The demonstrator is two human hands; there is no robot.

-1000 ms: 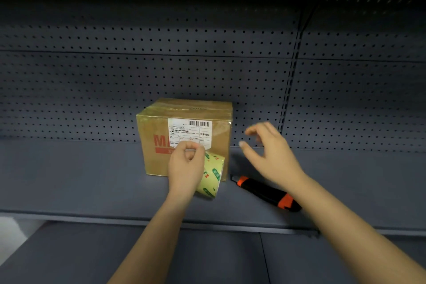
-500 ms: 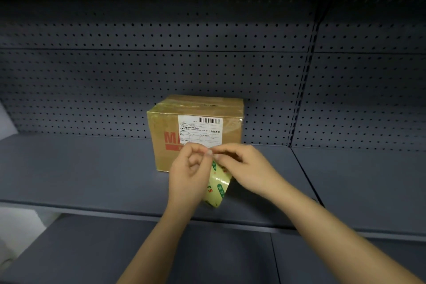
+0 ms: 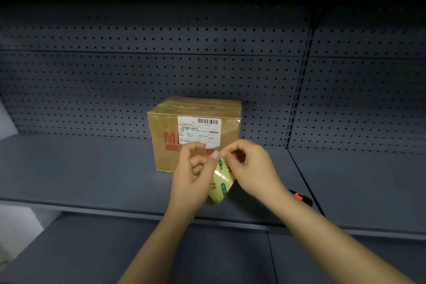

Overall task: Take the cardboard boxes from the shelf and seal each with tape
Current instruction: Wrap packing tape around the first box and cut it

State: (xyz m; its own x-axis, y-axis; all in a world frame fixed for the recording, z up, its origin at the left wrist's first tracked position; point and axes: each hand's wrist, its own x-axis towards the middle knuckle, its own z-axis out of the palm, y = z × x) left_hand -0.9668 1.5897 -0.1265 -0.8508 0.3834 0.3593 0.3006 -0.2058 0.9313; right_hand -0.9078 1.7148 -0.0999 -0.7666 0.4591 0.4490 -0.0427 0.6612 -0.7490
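Observation:
A brown cardboard box (image 3: pixel 196 122) with a white shipping label and red print stands on the grey shelf (image 3: pixel 92 175), against the pegboard back. Just in front of it I hold a yellowish tape roll (image 3: pixel 220 182) with green print. My left hand (image 3: pixel 193 175) grips the roll, thumb up along its side. My right hand (image 3: pixel 251 168) pinches at the roll's top edge with thumb and forefinger. Both hands cover the box's lower front.
A black and orange utility knife (image 3: pixel 300 197) lies on the shelf to the right, mostly hidden behind my right forearm. A dark pegboard wall (image 3: pixel 161 76) closes the back. A lower shelf (image 3: pixel 92 256) runs beneath.
My right hand came from open air above the knife over to the tape roll and now pinches its top edge. The left hand kept the roll in front of the box.

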